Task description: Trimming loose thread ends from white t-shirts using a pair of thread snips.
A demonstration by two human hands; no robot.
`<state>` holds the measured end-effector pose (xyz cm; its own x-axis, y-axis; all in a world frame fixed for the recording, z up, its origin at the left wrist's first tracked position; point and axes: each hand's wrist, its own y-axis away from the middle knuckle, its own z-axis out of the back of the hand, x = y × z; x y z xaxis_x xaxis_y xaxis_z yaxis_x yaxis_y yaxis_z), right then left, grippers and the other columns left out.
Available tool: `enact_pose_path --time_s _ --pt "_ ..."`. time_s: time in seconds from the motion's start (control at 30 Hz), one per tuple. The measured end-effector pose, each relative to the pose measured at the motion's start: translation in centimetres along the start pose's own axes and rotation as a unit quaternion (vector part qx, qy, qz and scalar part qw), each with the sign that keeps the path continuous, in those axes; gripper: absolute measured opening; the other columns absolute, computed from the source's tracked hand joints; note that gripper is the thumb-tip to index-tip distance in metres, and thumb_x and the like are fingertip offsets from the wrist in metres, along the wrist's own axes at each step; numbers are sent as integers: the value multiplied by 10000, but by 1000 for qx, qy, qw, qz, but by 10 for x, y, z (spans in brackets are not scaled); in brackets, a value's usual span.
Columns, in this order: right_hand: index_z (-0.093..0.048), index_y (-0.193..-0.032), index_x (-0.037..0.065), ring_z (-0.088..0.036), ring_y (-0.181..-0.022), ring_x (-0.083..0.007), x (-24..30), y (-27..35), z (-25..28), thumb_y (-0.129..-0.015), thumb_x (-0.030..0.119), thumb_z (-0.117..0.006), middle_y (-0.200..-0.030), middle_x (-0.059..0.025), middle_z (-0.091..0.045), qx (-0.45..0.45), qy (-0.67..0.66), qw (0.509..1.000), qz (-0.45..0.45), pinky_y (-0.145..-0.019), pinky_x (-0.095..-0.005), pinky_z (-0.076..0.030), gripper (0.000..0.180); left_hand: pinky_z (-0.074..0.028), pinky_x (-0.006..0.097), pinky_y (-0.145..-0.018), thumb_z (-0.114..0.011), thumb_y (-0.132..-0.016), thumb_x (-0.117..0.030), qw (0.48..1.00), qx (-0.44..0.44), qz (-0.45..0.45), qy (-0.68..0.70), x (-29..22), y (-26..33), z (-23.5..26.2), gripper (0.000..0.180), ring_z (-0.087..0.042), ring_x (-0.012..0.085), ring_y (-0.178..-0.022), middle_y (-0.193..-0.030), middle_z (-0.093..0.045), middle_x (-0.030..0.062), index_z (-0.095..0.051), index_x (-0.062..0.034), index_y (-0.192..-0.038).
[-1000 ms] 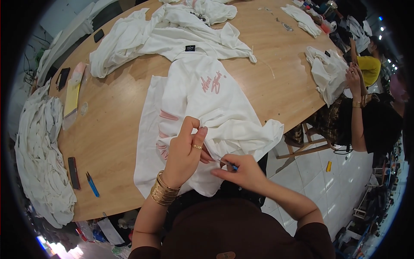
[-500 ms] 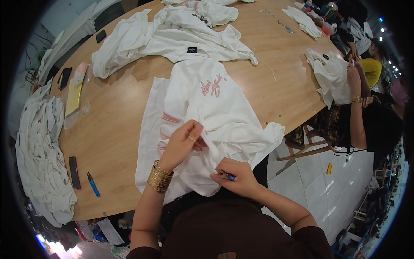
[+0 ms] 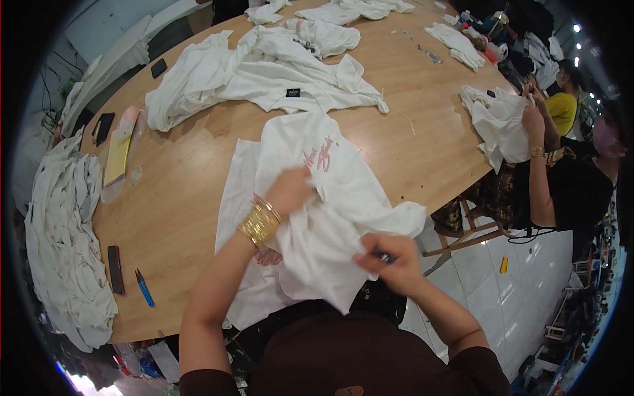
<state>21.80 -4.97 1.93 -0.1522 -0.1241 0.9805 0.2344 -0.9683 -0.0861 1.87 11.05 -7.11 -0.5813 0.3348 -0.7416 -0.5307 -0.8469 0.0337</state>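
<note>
- As the clock runs round the middle of the view, one wooden table (image 3: 185, 211) sweeps from eight o'clock through twelve to two.
- Two co-workers (image 3: 571, 188), one in black and one in yellow, are between two and three o'clock.
- One long white pile (image 3: 66, 244) lies between eight and nine o'clock, its layers too many to count.
- One white heap (image 3: 218, 86) sits past eleven o'clock, one black tag (image 3: 293, 93) showing.
- One white shirt (image 3: 330, 244) spreads from the centre to six o'clock, under both hands and past the table's near edge; pink print shows in two places.
- Two white garments (image 3: 495, 125) lie farther off, at two o'clock and between one and two.
- Two hands: the left hand (image 3: 297, 190), at the centre, is blurred, and I cannot tell whether it pinches cloth; the right hand (image 3: 395, 264), towards five o'clock, curls round one dark tool (image 3: 387, 258), fingertips by the shirt's folds.
- One yellow packet (image 3: 119, 152), past nine o'clock.
- Three dark slabs (image 3: 115, 269), at eight, half past nine and ten.
- One blue tool (image 3: 145, 292), at eight.
- One set of gold bangles (image 3: 260, 224) on the left wrist, too close-packed to count.
</note>
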Motion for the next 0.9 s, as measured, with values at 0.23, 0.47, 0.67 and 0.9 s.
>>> enact_pose_path --time_s 0.23,0.47,0.67,0.9 --pt "-633 -824 0 -422 -506 -23 75 -42 41 -778 24 -682 -762 -21 -603 -211 -129 963 109 -429 -187 -283 72 -505 386 -895 -440 -962 -235 679 -281 -56 676 -23 -31 195 286 -610 217 -986 -1080 -620 96 -558 -35 -1129" --pt "-597 -802 51 -585 -626 -178 29 -34 22 -756 86 -704 -771 -59 -593 -77 250 945 197 -541 -277 -448 121 -409 357 -1020 -449 -976 -251 703 -401 -22 587 20 93 163 414 -505 210 -1185 -1304 -519 118 -444 1 -1305" --pt "-592 -766 73 -567 -583 -200 -57 14 -44 -744 107 -733 -788 -33 -565 25 225 971 82 -503 -294 -445 148 -426 348 -966 -553 -912 -121 718 -520 280 369 134 225 70 370 -519 236 -1127 -1261 -518 108 -463 13 -1244" --pt "-587 -804 83 -575 -606 -207 -63 25 -51 -686 81 -745 -795 -25 -544 42 253 962 95 -511 -312 -449 198 -473 249 -720 -624 -847 -53 950 -132 179 221 -20 175 34 227 -584 132 -851 -989 -616 46 -598 -31 -1072"
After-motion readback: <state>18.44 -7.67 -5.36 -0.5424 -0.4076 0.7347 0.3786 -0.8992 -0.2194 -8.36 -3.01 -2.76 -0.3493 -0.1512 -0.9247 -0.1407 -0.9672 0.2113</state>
